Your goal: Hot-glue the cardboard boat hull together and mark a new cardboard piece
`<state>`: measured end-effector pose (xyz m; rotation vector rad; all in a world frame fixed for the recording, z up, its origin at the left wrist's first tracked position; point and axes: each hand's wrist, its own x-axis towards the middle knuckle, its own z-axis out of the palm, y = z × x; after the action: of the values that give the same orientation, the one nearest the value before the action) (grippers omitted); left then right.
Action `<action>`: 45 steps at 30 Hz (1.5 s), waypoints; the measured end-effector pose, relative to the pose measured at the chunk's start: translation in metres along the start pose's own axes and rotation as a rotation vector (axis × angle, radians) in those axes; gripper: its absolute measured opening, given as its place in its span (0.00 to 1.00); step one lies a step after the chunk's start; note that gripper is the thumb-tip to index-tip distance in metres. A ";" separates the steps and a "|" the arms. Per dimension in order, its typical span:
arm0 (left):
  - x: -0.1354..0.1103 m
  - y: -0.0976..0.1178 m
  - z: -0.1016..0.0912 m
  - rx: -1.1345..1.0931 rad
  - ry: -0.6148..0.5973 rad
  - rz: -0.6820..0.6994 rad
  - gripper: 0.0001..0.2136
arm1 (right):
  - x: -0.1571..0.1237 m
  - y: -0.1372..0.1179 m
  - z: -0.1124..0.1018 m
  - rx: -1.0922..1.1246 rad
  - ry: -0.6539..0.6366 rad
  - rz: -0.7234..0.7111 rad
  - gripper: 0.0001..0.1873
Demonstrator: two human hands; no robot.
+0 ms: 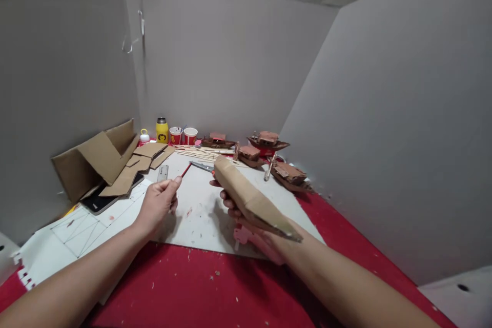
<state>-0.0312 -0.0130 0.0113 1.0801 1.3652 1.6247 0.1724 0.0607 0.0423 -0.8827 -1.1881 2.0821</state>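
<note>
My right hand [234, 207] is wrapped round a long, boat-shaped cardboard hull [251, 199], held above the white work board [200, 215] with its pointed end toward me. My left hand [157, 202] is closed in a pinch on a thin red pencil-like stick [186, 169] that points away over the board. Most of my right hand's fingers are hidden behind the hull.
Folded cardboard pieces [103, 161] and a dark tablet [100, 201] lie at the left. Wooden sticks [200, 154], a metal blade [163, 172], cups [183, 136], a yellow bottle [162, 130] and several brown model boats [290, 174] sit at the back. Grey partition walls enclose the red table [200, 287].
</note>
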 end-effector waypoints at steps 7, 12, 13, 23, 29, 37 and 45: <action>0.001 0.007 -0.011 -0.080 0.017 -0.094 0.24 | 0.013 0.010 0.014 -0.284 0.116 -0.268 0.11; -0.008 0.020 -0.005 -0.191 -0.124 -0.152 0.31 | 0.014 0.023 0.026 -0.506 0.116 -0.460 0.15; -0.010 0.020 -0.003 -0.189 -0.144 -0.138 0.31 | 0.013 0.027 0.029 -0.560 0.094 -0.487 0.16; -0.012 0.007 -0.003 -0.211 -0.236 -0.093 0.17 | 0.004 0.046 0.038 -0.813 0.025 -0.474 0.21; -0.006 -0.001 -0.004 -0.069 -0.191 -0.046 0.11 | 0.008 0.041 0.031 -0.811 0.187 -0.611 0.22; -0.010 -0.004 0.002 0.101 -0.145 0.031 0.08 | 0.014 0.037 0.032 -0.921 0.113 -0.672 0.07; -0.012 -0.003 0.005 0.140 -0.106 0.023 0.08 | 0.019 0.044 0.033 -0.932 0.134 -0.619 0.09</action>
<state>-0.0224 -0.0222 0.0067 1.2502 1.4169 1.4839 0.1281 0.0390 0.0112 -0.8429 -2.0660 0.9218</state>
